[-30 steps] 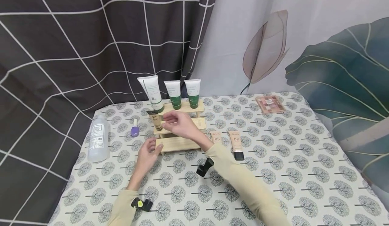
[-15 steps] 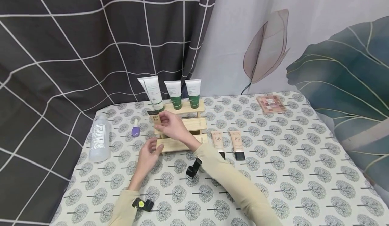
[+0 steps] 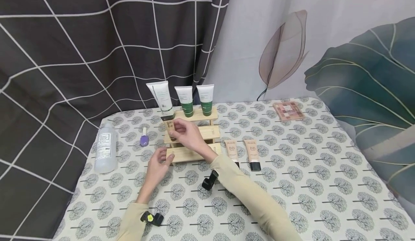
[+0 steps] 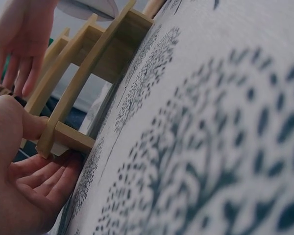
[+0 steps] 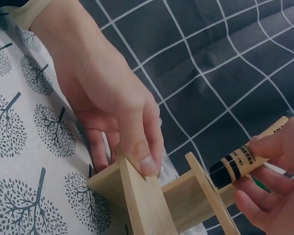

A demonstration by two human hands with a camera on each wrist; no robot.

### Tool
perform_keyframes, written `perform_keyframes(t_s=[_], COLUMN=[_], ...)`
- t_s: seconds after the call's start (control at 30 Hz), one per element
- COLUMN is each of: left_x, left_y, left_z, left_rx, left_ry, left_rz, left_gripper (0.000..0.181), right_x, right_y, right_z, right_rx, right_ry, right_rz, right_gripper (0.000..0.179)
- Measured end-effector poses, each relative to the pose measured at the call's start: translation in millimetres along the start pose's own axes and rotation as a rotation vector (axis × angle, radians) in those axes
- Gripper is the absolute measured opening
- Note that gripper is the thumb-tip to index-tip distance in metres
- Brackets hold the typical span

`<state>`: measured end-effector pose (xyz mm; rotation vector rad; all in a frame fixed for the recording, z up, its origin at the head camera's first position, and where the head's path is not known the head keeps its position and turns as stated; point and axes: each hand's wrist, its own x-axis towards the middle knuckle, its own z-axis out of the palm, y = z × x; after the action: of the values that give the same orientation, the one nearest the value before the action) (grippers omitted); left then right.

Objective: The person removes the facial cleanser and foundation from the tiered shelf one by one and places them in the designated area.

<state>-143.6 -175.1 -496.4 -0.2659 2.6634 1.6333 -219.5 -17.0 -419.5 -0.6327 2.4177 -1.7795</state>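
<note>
Where our left hand (image 3: pixel 159 164) grips: one wooden rack (image 3: pixel 192 154)
Our right hand (image 3: pixel 189 134) pinches: one tan tube (image 3: pixel 170 124)
White-green tubes (image 3: pixel 186 100): three

- We read this as a homelike corner, perhaps a dressing table; we cannot tell if it is a lived-in room or a set.
- Behind, we note a dark curtain (image 3: pixel 97 35) with white grid lines, meeting a pale hanging (image 3: pixel 240 46) printed with large leaves: household fabrics.
- Under everything we see a white cloth (image 3: pixel 291 208) patterned with small trees, domestic in look.
- Vanity goods: we count three white-and-green tubes (image 3: pixel 185 102) on a tiered wooden stand (image 3: pixel 191 154), a tan tube (image 3: pixel 170 125), two BB tubes (image 3: pixel 251 151), a makeup palette (image 3: pixel 289 111).
</note>
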Motion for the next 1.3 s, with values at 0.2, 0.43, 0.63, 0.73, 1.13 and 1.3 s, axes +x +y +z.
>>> perform_keyframes(t_s=[0.2,0.43,0.63,0.73,1.13,1.3], left_x=[0.9,0.6,0.1,0.2,-0.3,-0.4], left_y=[0.6,-0.4,0.5,0.8,1.8,1.2], left_z=[0.1,-0.8,-2.1,-2.4,-1.0,0.2], left_rx=[-0.003,-0.005,-0.011,-0.005,-0.006,-0.010], left_ry=[-0.006,-0.001,-0.003,0.002,0.000,0.001], left_rz=[-0.002,-0.002,-0.002,-0.005,-0.008,-0.008], left_gripper=[0.052,0.050,0.051,0.051,0.051,0.052], right_x=[-6.8,-14.8,-22.5,-26.5,-47.9,-59.8], right_y=[1.5,6.8,10.1,11.9,21.9,22.7], right_z=[-7.5,-17.2,-29.0,-35.6,-63.9,-78.3], right_rx=[0.009,-0.009,-0.012,0.000,0.063,0.055], right_ry=[0.014,0.022,0.050,0.077,0.143,0.139], right_rz=[0.045,0.064,0.081,0.110,0.143,0.158], right_gripper=[0.034,0.033,0.034,0.038,0.034,0.035])
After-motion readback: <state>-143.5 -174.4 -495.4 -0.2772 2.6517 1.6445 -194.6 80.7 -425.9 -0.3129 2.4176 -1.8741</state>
